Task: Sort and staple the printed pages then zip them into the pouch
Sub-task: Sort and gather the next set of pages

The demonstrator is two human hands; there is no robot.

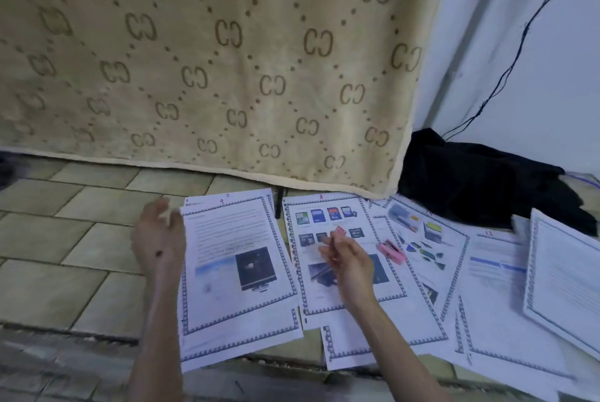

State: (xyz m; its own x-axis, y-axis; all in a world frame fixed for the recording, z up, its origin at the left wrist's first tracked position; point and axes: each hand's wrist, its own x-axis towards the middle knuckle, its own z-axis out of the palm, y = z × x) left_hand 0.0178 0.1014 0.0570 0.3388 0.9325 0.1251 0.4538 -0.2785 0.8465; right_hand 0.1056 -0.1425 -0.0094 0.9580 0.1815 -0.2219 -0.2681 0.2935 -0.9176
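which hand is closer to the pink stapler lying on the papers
Right. The right hand hovers just left of the pink stapler; the left hand is far off at the left edge of the leftmost page.

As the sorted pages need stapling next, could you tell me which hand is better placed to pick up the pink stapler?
The right hand: it hovers over the page marked 8, just beside the pink stapler. The left hand is at the far-left page's edge.

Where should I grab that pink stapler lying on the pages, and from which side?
Take the pink stapler across its long sides near the middle, coming from above. It lies flat and slanted on the printed pages, so only its top and sides seem free for a grip.
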